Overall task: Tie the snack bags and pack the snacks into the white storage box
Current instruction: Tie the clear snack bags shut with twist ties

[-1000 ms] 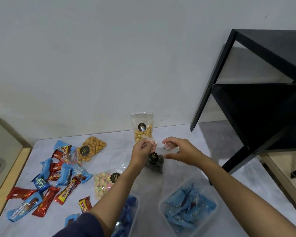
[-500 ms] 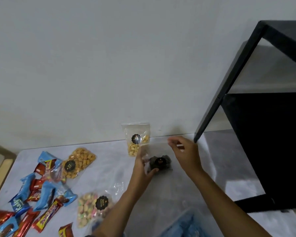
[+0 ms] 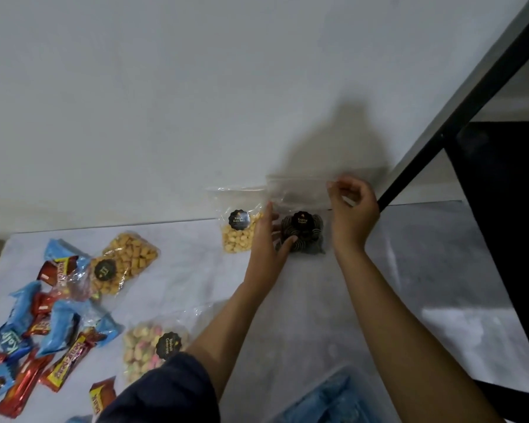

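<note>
A clear bag of dark striped cookies [image 3: 306, 236] stands upright by the wall on the marbled table [image 3: 318, 315]. My left hand [image 3: 268, 242] grips its lower left side, thumb across the front. My right hand [image 3: 351, 212] pinches the bag's clear top edge at the right. A clear bag of yellow nuts [image 3: 238, 230] stands just left of it, touching my left hand. A translucent storage box [image 3: 327, 398] with blue wrapped snacks shows at the bottom edge.
A bag of golden crackers [image 3: 126, 264] and a bag of pastel snacks [image 3: 153, 346] lie on the left half. Several blue and red wrapped bars [image 3: 43, 319] are strewn at the far left. A black shelf frame [image 3: 483, 166] stands at the right.
The dark cookie bag has been stood upright against the wall. My left hand slid down from its top to its body; my right hand keeps the top edge. The view tilted upward.
</note>
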